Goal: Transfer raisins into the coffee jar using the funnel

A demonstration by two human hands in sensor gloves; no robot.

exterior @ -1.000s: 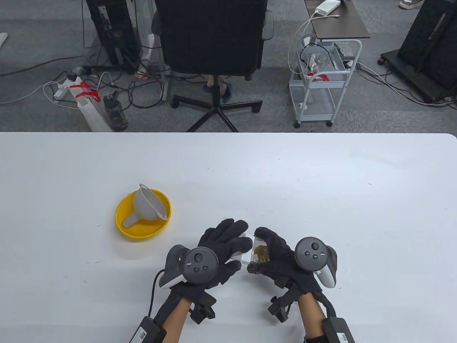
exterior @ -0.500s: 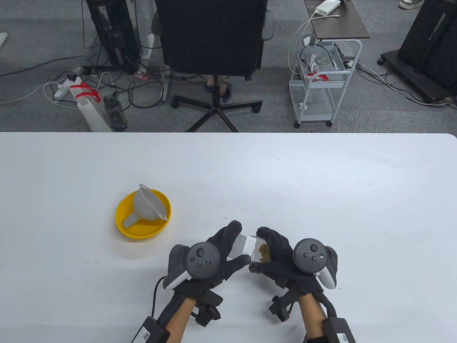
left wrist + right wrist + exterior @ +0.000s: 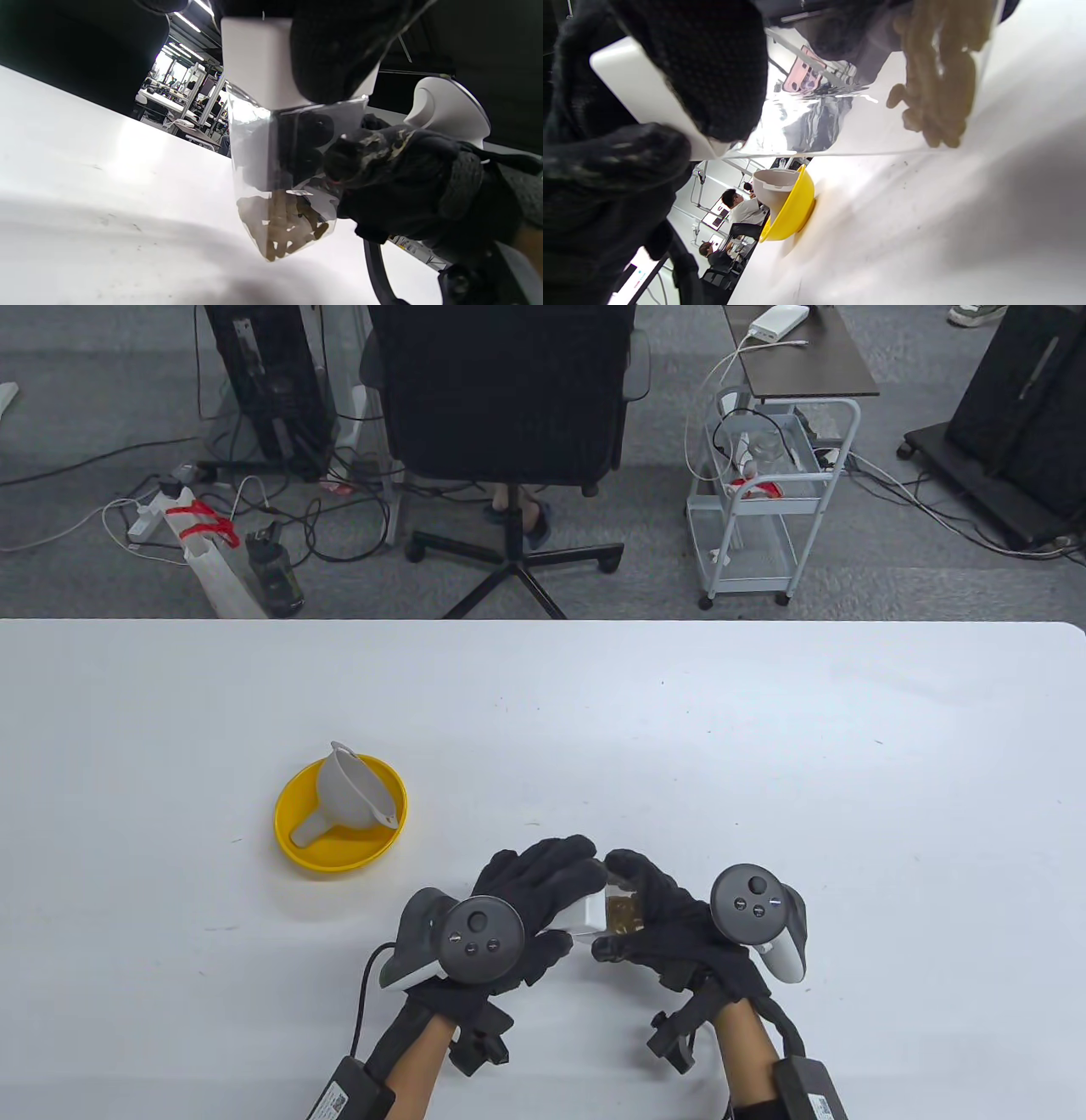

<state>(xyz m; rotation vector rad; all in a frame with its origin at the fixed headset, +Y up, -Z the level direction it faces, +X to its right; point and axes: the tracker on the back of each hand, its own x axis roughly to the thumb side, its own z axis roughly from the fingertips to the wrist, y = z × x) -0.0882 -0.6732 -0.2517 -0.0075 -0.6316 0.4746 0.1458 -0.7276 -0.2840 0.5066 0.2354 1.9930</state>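
clear square plastic jar [image 3: 618, 912] of raisins [image 3: 282, 226] gripped in my right hand [image 3: 670, 925]; my left hand [image 3: 534, 903] clasps its white lid [image 3: 584, 913], funnel-bearing yellow bowl [image 3: 293, 848] at 10 o'clock.

A funnel [image 3: 348, 795] lies in a bowl [image 3: 293, 848] on the counter [image 3: 764, 746]; right and nearer, two hands hold a raisin jar [image 3: 604, 909] between them.

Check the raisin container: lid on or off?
On: the white lid caps the clear container, gripped by the left hand.
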